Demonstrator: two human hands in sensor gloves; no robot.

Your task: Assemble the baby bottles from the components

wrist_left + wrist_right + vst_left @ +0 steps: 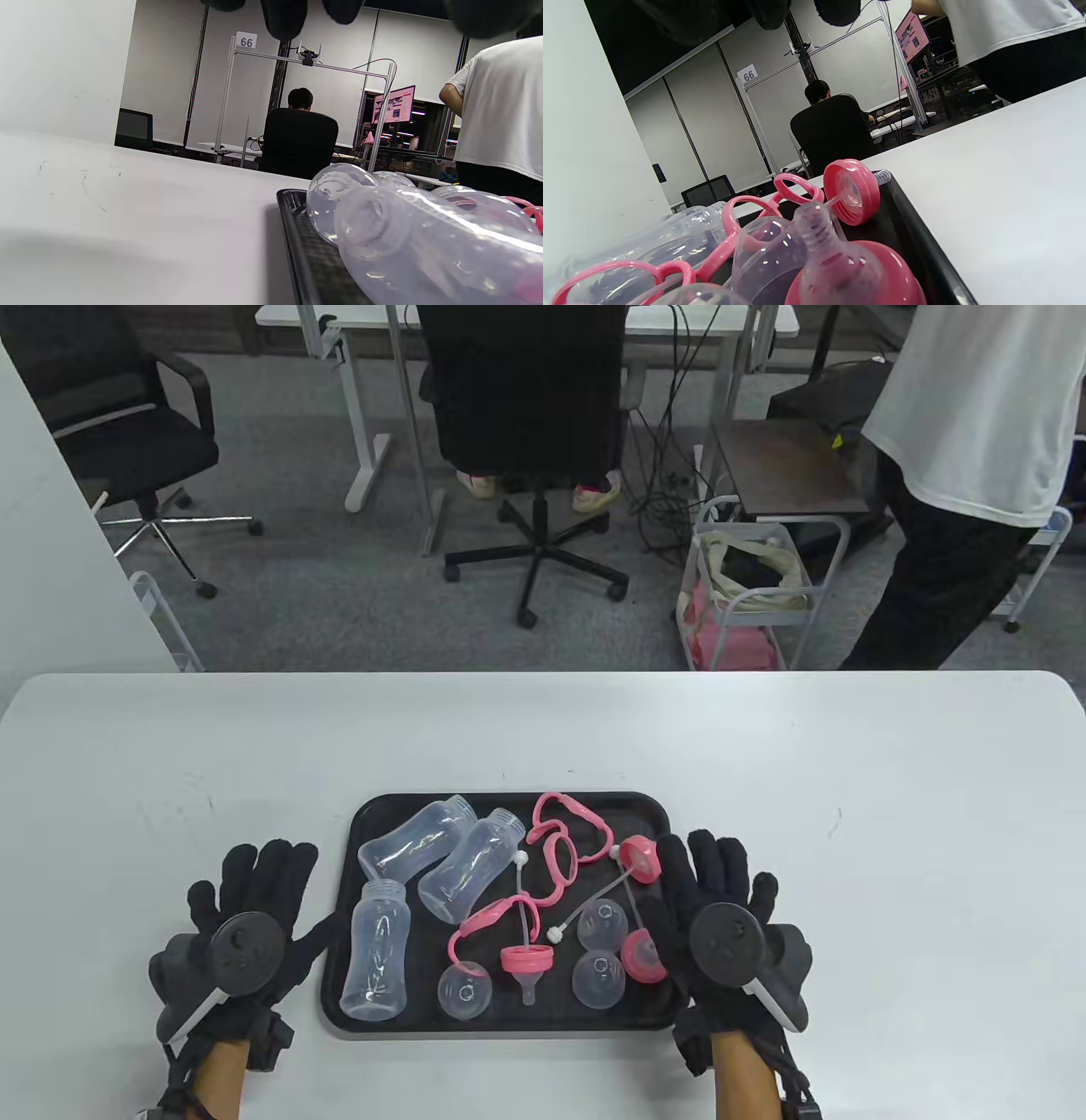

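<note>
Both hands flat on the desk (170,746), fingers straight, holding nothing. Left hand (246,916) just outside the black tray (335,984); right hand (721,908) at its other edge. Between them, inside the tray: three clear bottles (377,950) nearest the left hand, pink handle rings (564,836) mid-tray, pink collars (642,957) and clear caps (600,980) nearest the right hand.
</note>
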